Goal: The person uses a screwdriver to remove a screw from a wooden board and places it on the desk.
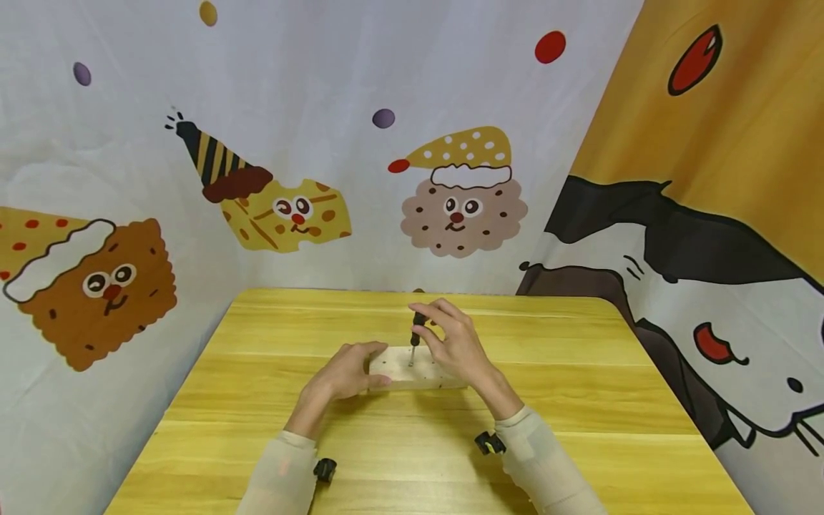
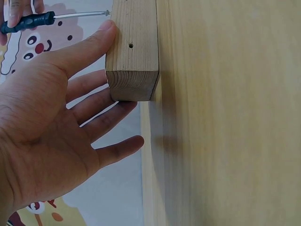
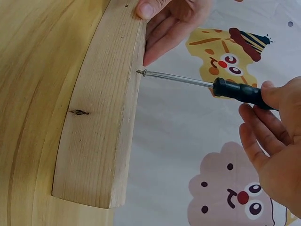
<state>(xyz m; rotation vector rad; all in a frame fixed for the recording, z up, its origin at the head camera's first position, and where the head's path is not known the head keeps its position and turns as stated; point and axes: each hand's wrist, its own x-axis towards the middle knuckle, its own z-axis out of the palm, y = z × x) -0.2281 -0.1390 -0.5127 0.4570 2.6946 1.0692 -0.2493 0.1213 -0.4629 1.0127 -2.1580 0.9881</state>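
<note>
I look into what seems a makeshift booth: cloth (image 1: 309, 79) printed with cartoon snack faces hangs beyond the far edge of my wood-grain surface (image 1: 399, 443) and along both side edges.

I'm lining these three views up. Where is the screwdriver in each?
Head: the screwdriver is below centre, upright in the right hand.
Left wrist: top-left corner, dark handle leftmost, tip pointing right.
Right wrist: from near the middle to the right, above mid-height, metal shaft pointing left.
Shared landmark: the wooden block.
</note>
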